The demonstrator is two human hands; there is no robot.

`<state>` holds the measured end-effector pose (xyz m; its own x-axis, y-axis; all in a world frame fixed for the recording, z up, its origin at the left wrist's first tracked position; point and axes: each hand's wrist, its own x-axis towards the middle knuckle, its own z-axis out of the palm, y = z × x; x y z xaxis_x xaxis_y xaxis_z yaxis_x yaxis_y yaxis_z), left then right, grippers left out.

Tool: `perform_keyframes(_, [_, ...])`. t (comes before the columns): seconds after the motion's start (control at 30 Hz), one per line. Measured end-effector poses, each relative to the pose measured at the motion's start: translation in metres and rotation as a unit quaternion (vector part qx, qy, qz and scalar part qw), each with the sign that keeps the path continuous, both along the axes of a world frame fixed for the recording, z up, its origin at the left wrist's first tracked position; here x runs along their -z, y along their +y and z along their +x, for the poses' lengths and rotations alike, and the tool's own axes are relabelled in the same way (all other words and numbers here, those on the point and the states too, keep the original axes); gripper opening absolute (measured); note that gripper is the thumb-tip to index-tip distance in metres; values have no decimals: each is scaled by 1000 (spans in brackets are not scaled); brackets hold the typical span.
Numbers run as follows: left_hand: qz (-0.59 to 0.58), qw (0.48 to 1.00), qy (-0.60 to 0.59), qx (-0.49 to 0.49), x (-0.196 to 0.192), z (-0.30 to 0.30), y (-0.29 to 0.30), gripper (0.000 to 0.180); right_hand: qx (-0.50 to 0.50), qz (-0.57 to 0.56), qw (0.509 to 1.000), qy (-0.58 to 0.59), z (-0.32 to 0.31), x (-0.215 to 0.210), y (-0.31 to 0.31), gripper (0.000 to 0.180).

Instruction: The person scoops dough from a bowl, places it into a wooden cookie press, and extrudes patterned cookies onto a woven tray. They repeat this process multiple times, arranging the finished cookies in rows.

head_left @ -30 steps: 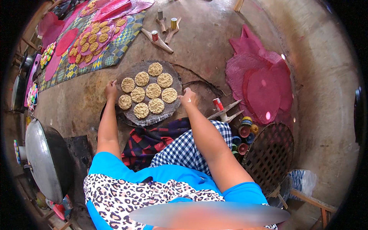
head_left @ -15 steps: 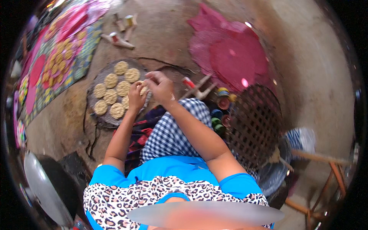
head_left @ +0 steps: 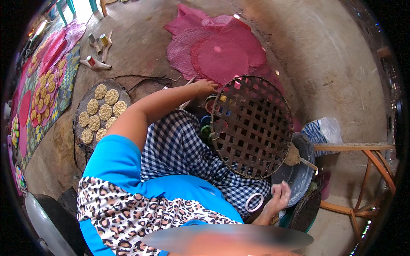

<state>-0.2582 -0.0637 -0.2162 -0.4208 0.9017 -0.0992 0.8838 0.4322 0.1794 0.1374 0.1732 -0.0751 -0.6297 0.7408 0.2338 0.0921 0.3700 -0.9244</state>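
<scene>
A dark, round woven tray (head_left: 252,128) with an open lattice stands tilted beside my checked lap, partly over several small coloured tubs (head_left: 206,120). Stretched across to the right, my left hand (head_left: 207,86) has its fingers closed at the tray's upper left rim; the fingertips show poorly. My right hand (head_left: 279,197) is above the near edge of a grey basin (head_left: 301,179), its fingers loosely curved and apart, with whitish dust on them and nothing visible in them. A white ring (head_left: 255,202) shows against the checked cloth by that wrist. Several round, pale yellow dough discs (head_left: 105,112) lie on a grey round board (head_left: 81,104).
Pink sheets (head_left: 222,51) lie on the floor ahead. More discs rest on a patterned mat (head_left: 70,79) at far left, near wooden pieces with thread spools (head_left: 103,40). A large metal pan (head_left: 45,222) stands lower left, a wooden stool (head_left: 354,147) right.
My left hand has left the discs and swung right to the tray, which now covers more of the tubs. My right hand has drawn back to the basin. The view has shifted right.
</scene>
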Motion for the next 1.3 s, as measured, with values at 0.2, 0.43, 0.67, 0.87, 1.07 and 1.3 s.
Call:
perform_keyframes(0.2, [-114, 993, 22, 31, 48, -16, 50, 56, 93, 5, 992, -84, 82, 37, 34, 20])
perform_keyframes(0.43, [-20, 992, -66, -104, 26, -36, 36, 67, 93, 36, 992, -82, 75, 49, 57, 22])
perform_keyframes(0.67, [460, 758, -266, -378, -18, -7, -137, 68, 30, 70, 994, -77, 48, 46, 52, 20])
perform_keyframes(0.87, [645, 414, -456, -453, -4, 142, -337, 69, -23, 73, 993, -86, 16, 50, 37, 21])
perform_keyframes(1.07, [514, 466, -285, -661, 44, 210, -365, 75, -128, 84, 987, -54, -18, 47, 13, 21])
perform_keyframes(1.3, [246, 665, 2, -705, 91, 193, -302, 79, -117, 101, 984, -88, -5, 42, 10, 19])
